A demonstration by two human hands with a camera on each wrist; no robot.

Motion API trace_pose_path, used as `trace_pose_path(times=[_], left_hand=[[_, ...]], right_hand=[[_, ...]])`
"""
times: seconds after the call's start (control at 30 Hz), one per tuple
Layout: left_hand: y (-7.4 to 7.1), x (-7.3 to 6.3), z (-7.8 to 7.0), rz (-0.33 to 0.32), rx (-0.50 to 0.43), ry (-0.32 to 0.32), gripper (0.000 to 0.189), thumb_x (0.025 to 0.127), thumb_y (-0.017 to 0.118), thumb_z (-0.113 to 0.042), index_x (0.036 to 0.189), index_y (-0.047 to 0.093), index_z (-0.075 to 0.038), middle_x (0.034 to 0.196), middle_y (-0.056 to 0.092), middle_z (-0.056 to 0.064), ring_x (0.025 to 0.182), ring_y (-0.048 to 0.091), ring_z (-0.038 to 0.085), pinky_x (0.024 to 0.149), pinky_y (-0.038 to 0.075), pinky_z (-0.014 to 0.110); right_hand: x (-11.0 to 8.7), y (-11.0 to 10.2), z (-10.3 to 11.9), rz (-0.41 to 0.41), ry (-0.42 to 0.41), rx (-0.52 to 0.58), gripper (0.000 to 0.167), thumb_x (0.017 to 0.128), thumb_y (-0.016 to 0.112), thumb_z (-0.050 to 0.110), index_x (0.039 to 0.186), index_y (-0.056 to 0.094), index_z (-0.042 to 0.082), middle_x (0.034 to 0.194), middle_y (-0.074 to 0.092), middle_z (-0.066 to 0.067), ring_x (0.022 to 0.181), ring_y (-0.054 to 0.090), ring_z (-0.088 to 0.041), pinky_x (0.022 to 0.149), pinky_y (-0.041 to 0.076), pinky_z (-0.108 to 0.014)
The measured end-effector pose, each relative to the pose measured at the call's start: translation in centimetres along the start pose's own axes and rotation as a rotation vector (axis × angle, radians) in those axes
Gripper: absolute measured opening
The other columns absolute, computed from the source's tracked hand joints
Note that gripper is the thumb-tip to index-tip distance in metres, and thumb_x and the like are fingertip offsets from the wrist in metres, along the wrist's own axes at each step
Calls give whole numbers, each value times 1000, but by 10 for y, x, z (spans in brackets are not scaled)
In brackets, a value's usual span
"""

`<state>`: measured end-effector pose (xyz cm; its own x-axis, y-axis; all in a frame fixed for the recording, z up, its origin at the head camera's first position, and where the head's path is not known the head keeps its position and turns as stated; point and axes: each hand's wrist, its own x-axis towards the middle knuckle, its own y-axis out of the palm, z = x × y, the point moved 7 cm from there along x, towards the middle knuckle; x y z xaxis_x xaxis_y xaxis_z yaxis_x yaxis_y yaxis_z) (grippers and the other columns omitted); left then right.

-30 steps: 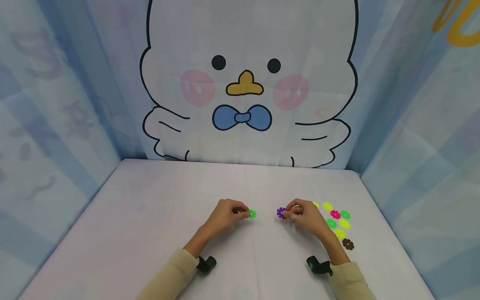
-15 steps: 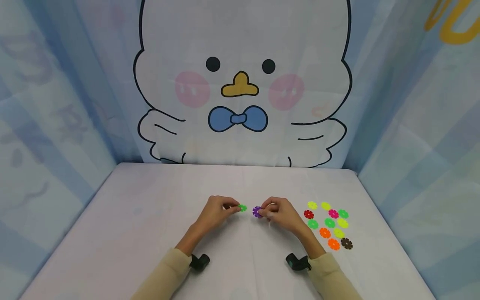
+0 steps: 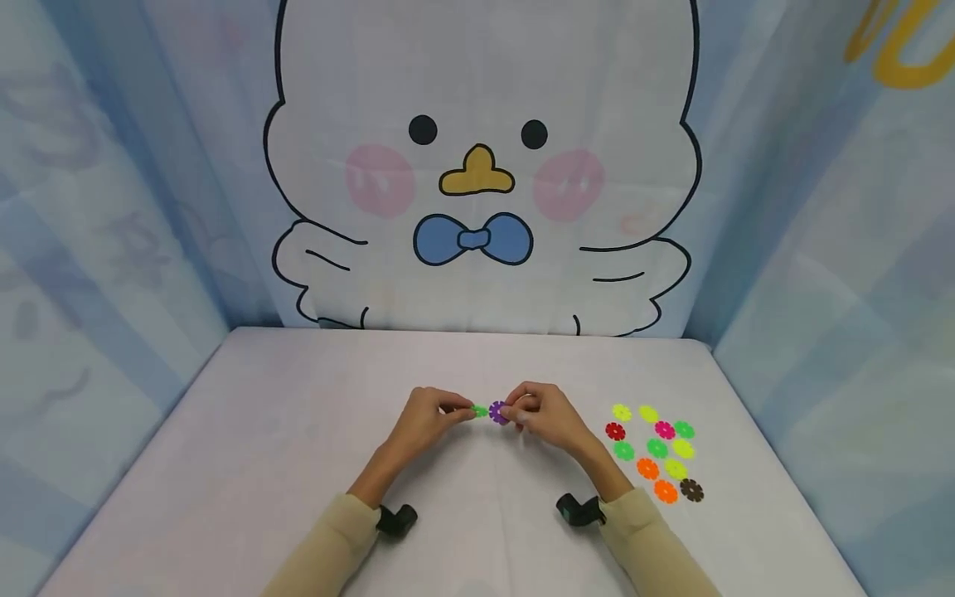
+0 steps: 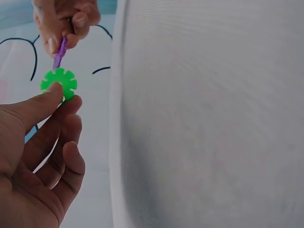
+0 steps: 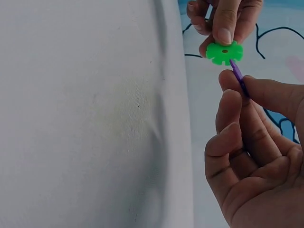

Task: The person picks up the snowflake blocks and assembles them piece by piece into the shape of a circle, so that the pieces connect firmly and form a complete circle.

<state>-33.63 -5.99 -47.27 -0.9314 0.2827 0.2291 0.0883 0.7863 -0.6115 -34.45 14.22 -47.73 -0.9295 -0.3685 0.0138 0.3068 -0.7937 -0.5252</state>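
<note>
Between thumb and forefinger, my left hand [image 3: 429,423] pinches a green notched plastic disc [image 4: 60,78]. My right hand [image 3: 548,419] pinches a purple notched disc [image 3: 497,412] the same way. Both are held above the middle of the table. The purple disc is turned edge-on to the green one in the wrist views, its rim right at the green disc's notched edge. Whether a slot has caught is too small to tell. In the right wrist view the green disc [image 5: 224,52] faces the camera, with the thin edge of the purple disc [image 5: 238,77] below it.
Several loose notched discs lie flat on the white table [image 3: 298,464] at the right, among them a red disc [image 3: 615,431], an orange disc [image 3: 647,468] and a brown disc [image 3: 691,490]. A printed curtain [image 3: 477,290] stands behind the table's far edge.
My right hand has moved left with the purple disc, closing the gap to the green disc. The left hand has shifted slightly left and up in view. The loose discs at right are now uncovered.
</note>
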Motion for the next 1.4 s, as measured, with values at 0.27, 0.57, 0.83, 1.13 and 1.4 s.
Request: trace_pose_path(times=[0.27,0.57,0.83,1.13,1.4], left_hand=[[4,-1,-2,2,40,53,11,93,82,-16,102,86,-10,96,83,2,78,63,7,64,49,17],[5,-5,-10,-8,184,187,10,93,81,-18,101,85,-12,92,83,-3,76,64,5,68,52,18],[7,-6,-17,-25,213,256,9,93,81,-15,100,84,-11,94,82,0,77,67,7,70,57,20],[3,-6,-13,-40,-16,249,8,92,79,-3,99,83,-4,97,83,9,82,79,17,74,63,18],[3,-5,-10,-34,-76,246,9,92,78,-1,100,82,-1,97,82,13,83,81,20,75,65,19]], right_hand=[[-2,3,0,15,7,33,21,99,76,21,107,71,3,88,79,-20,74,68,-22,62,51,-22],[-3,7,-4,43,22,75,19,98,77,21,106,72,4,89,80,-18,71,66,-16,63,49,-22],[-5,11,-4,53,27,87,19,99,76,20,107,75,3,87,79,-21,73,66,-19,63,53,-25],[-3,15,-8,81,65,222,23,100,75,16,109,73,-5,95,81,-23,76,74,-14,68,63,-26],[-1,14,-12,67,92,260,24,99,76,17,108,74,-6,94,82,-18,79,79,-15,69,65,-28]])
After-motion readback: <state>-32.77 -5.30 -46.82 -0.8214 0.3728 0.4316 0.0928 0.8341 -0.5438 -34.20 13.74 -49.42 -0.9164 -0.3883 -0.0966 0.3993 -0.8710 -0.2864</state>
